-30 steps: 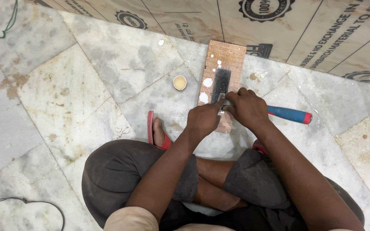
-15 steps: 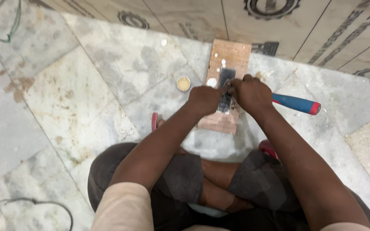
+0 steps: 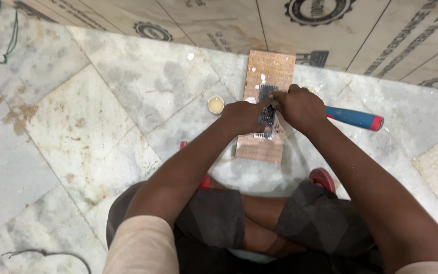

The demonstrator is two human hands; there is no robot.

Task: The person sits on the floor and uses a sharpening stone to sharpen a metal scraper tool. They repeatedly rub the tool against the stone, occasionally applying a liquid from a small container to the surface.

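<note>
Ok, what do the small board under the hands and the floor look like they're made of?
Board: likely plywood or laminate, reddish-brown with a fine woven-looking texture, matte, spotted with white blobs. Floor: seems polished marble or similar stone, grey-white veined slabs with visible joints, stained and dusty.

It looked like a room under renovation or a building site. The marble floor (image 3: 102, 111) was stained and spattered with white. Beyond it, protective printed board sheets (image 3: 259, 25) covered the far side. Loose cables (image 3: 6, 40) lay on the floor's left edge, and a small wooden board (image 3: 267, 101) near its middle.
</note>
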